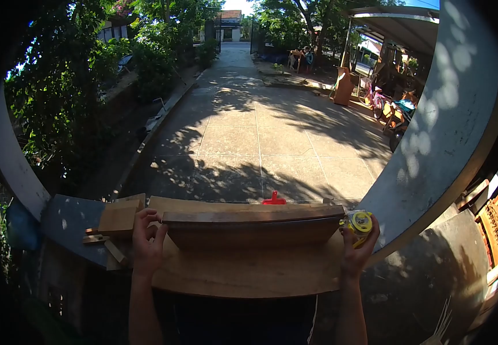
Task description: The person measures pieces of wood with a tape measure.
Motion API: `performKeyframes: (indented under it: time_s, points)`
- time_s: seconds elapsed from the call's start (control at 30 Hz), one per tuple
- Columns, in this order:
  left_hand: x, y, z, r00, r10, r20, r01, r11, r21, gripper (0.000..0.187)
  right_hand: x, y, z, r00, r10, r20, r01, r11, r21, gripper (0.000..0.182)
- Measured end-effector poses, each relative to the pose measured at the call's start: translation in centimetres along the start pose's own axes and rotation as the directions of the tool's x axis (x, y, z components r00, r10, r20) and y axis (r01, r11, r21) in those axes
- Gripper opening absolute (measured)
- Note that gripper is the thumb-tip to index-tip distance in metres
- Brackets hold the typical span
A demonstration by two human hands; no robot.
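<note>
A long brown wooden board stands on edge across a wider, lighter plank. At its left end is my left hand, fingers bent with the tips against the board's end. My right hand is at the opposite end, its fingers wrapped round a yellow and clear tape measure, which sits beside the board's right end. Whether that hand also presses on the board is hard to tell.
Wooden blocks and short offcuts lie on the grey ledge at left. A red object shows behind the board. A pale pillar rises at right, carved wooden furniture beyond it. Ahead is a paved yard.
</note>
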State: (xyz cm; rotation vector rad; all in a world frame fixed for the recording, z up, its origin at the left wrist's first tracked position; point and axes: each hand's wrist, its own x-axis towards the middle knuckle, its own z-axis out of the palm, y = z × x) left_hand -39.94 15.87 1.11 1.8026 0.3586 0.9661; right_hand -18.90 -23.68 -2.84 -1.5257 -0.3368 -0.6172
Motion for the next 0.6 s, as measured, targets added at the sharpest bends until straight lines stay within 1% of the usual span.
performKeyframes:
  time_s: [0.07,0.1,0.2,0.3,0.4,0.5,0.6]
  points:
    - [-0.01,-0.30,-0.51,0.999,-0.012,0.049,0.010,0.999,0.034,0.031,-0.05,-0.36,0.15,1.000,0.026,-0.010,-0.026,0.999,0.026,0.074]
    - [-0.07,-0.43,-0.55,0.999,-0.007,0.048,0.006,1.000,0.021,0.029,-0.06,-0.57,0.24,0.999,0.041,-0.015,-0.040,0.998,0.039,0.074]
    - [-0.12,-0.64,-0.56,0.999,0.003,0.052,-0.004,1.000,0.006,0.024,-0.01,-0.03,-0.07,1.000,-0.006,-0.012,0.006,0.999,0.034,0.072]
    - [-0.16,-0.66,-0.61,0.998,0.008,0.058,-0.009,1.000,0.023,0.021,-0.06,-0.30,-0.05,1.000,0.000,-0.030,0.001,1.000,0.031,0.072]
    - [-0.14,-0.84,-0.66,0.998,0.003,0.064,-0.004,1.000,0.023,0.020,0.15,0.30,-0.26,0.998,-0.057,-0.031,0.056,0.998,-0.016,0.073]
    - [-0.31,-0.52,-0.65,0.997,-0.016,0.077,0.014,1.000,0.025,0.020,-0.01,-0.23,-0.13,0.998,-0.048,-0.047,0.047,0.999,-0.022,0.074]
    - [-0.52,-0.67,-0.66,0.996,-0.024,0.090,0.024,1.000,0.004,0.020,-0.26,-0.38,-0.43,0.997,-0.078,-0.002,0.078,0.997,-0.022,0.073]
